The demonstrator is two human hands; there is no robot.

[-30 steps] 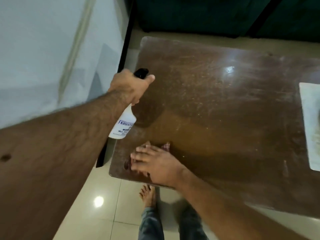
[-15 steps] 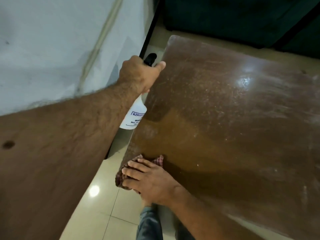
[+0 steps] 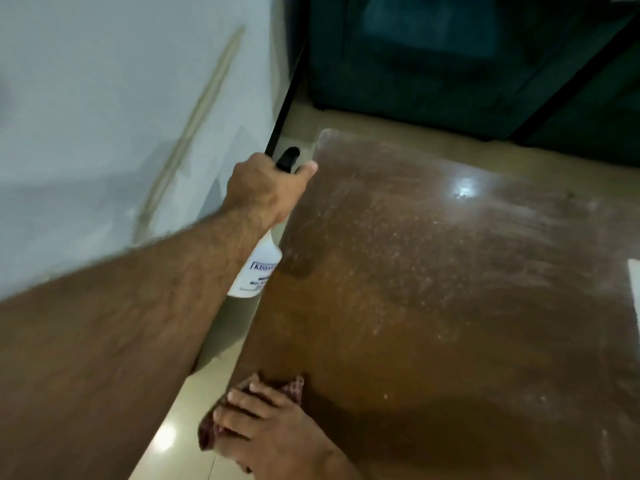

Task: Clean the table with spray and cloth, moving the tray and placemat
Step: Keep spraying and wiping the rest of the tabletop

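Broadly, the brown wooden table point(image 3: 450, 306) filled most of the view, running from the lower left corner up toward the far right, with its glossy top speckled with pale droplets and dust and a bright glare spot near the far side. Left of it rose a pale wall point(image 3: 104, 133), and beyond the far edge stood a piece of dark green furniture point(image 3: 450, 64). Beige floor tiles point(image 3: 180, 427) showed below the near left corner of the table.

At the right edge of the view, a white placemat point(image 3: 634, 289) lay on the table, only a narrow strip of it visible; no tray could be made out.

The person's left forearm reached across from the lower left. The left hand point(image 3: 266, 188) was wrapped around the neck of a white spray bottle point(image 3: 256, 271) with a black nozzle, fingers curled tight and the thumb stretched forward beside the nozzle. The bottle hung just off the table's left edge, tilted, its printed label partly readable but blurred.

Down at the near left corner, the right hand point(image 3: 266, 431) pressed on a red checked cloth point(image 3: 294, 389), fingers fairly straight and spread over it. The cloth lay bunched over the corner of the table, part of it hanging past the edge beneath the fingers.
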